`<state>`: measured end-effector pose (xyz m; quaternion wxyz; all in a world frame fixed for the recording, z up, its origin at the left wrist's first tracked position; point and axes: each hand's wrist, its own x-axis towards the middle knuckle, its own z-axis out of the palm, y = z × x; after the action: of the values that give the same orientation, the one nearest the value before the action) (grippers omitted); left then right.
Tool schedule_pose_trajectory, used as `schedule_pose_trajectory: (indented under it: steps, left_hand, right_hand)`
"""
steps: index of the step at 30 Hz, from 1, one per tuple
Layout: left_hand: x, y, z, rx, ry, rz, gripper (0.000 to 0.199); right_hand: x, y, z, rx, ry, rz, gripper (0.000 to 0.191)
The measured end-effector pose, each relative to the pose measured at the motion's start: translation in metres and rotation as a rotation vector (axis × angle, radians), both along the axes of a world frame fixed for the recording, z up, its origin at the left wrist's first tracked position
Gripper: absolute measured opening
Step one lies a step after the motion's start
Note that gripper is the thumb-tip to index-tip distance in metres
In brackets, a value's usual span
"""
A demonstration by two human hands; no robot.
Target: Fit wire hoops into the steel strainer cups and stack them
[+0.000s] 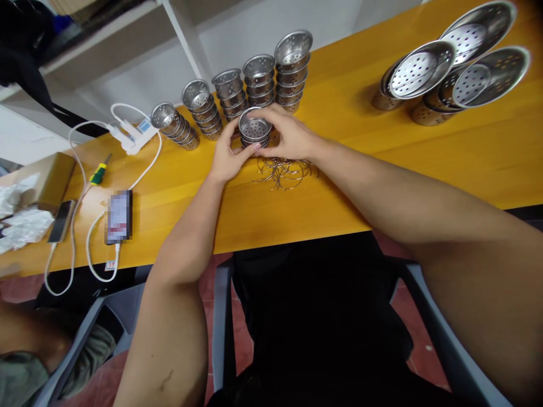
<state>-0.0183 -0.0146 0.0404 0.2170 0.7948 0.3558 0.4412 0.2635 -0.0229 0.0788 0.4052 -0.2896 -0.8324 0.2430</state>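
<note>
A short stack of perforated metal cups stands upright between my two hands. My left hand wraps its left side, with the thumb across the front. From the right, my right hand grips the same stack, fingers over the back rim and thumb near the front. Just below the cups lies a loose tangle of thin bent metal wires. Behind my hands, a row of stacked perforated cups lines the back of the table, including a tall stack and a leaning one at the left end.
Larger flared perforated metal vessels stand at the right of the yellow table. A power strip, a phone on a white cable, a screwdriver and a cardboard box are on the left. Another person's leg shows lower left.
</note>
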Motion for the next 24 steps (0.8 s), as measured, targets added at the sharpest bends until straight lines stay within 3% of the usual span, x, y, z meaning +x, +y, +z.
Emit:
schedule_pose_trajectory:
  steps: [6,11,14,18,22,24]
  left_hand:
    - [0.000,-0.005,-0.001,-0.083,-0.011,-0.017,0.116]
    - [-0.001,-0.001,-0.008,-0.062,-0.019,-0.022,0.117]
    - [0.001,0.000,-0.005,-0.028,-0.040,-0.007,0.116]
    - [0.001,0.002,-0.004,0.005,-0.067,0.035,0.108]
    - [-0.006,0.010,-0.015,0.011,-0.095,0.066,0.095]
    - [-0.008,0.013,-0.019,0.002,-0.093,0.083,0.092]
  right_hand:
    - [0.002,0.005,-0.001,-0.019,-0.008,0.012,0.084]
    - [0.004,0.012,-0.010,-0.007,-0.016,0.007,0.083]
    - [0.002,0.008,-0.006,0.022,-0.027,-0.047,0.085]
    - [0.012,0.002,0.012,0.144,0.095,-0.253,0.083]
    - [0.047,0.006,0.035,0.397,0.211,-0.534,0.089]
    - [0.067,0.010,0.044,0.425,0.200,-0.676,0.092]
